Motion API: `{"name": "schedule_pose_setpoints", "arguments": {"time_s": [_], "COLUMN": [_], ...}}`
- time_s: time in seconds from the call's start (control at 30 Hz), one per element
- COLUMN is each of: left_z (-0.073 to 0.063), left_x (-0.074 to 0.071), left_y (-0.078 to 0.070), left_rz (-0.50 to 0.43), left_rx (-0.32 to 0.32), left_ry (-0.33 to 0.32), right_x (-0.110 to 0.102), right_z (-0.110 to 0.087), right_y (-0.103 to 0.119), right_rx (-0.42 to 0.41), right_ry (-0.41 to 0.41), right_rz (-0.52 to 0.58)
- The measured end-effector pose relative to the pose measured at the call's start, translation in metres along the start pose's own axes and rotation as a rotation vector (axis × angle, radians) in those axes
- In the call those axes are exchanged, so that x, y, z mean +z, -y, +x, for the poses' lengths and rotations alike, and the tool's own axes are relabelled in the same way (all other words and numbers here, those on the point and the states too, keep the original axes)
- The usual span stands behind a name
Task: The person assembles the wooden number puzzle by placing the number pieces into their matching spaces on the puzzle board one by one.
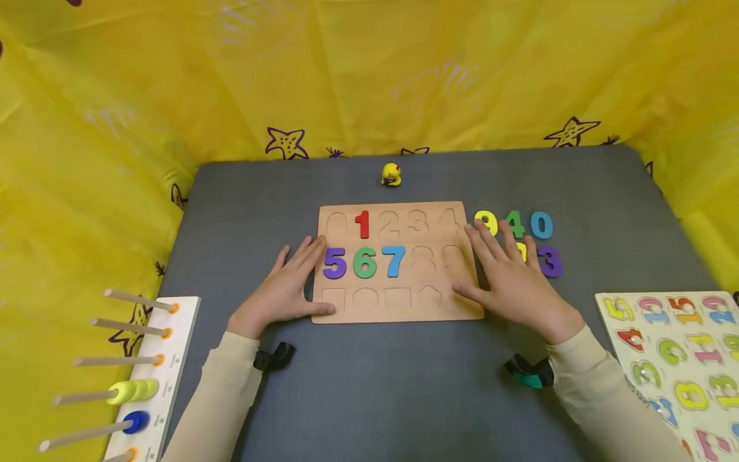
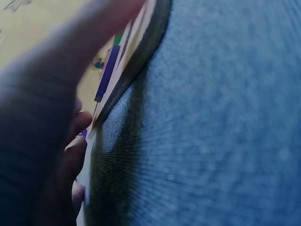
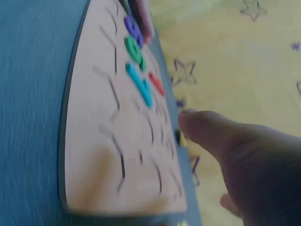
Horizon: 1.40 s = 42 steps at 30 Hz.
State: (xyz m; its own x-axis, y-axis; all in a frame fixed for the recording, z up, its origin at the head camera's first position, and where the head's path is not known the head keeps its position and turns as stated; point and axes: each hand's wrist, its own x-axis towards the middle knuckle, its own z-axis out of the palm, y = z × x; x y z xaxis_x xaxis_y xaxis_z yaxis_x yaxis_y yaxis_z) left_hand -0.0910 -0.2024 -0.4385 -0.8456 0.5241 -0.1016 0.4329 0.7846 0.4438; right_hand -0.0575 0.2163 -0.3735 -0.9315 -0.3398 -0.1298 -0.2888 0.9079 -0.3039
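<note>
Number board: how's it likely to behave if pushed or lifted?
Probably stiff: the board looks like a flat wooden panel with no visible sag. Pushed, it should slide rather than roll or tip, since it lies flat and wide. Lifted at a tilt, it may shed the 1, 5, 6 and 7, which stand above its surface.

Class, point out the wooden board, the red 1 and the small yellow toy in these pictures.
Wooden board point(image 1: 398, 283), head view: bare strip between the middle and bottom rows.
Red 1 point(image 1: 364, 225), head view: its upright stem.
Small yellow toy point(image 1: 390, 171), head view: its rounded upper part.
</note>
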Motion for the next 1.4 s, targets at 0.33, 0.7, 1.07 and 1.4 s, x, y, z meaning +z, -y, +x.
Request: {"name": "schedule_pose_setpoints", "arguments": {"time_s": [0.33,0.7,1.07,1.4], "left_z": [-0.002,-0.009,-0.004,-0.004], "left_x": [0.005,0.015,0.014,0.014], "left_y": [0.016,0.017,0.016,0.016], "left_rz": [0.044,0.047,0.046,0.053], "left_rx": [0.063,0.062,0.08,0.076], "left_ry": [-0.059,-0.071,-0.084,-0.085], "right_x": [-0.003,-0.002,-0.007,0.002], "right_z": [0.039,0.074,0.072,0.056], "right_y": [-0.066,-0.094,-0.1,-0.075], "right_rx": [-0.083,-0.095,-0.134,-0.381], "right_ry": [-0.043,0.033,0.011,-0.262], "right_rz": [0.095,0.008,-0.064,-0.051]}}
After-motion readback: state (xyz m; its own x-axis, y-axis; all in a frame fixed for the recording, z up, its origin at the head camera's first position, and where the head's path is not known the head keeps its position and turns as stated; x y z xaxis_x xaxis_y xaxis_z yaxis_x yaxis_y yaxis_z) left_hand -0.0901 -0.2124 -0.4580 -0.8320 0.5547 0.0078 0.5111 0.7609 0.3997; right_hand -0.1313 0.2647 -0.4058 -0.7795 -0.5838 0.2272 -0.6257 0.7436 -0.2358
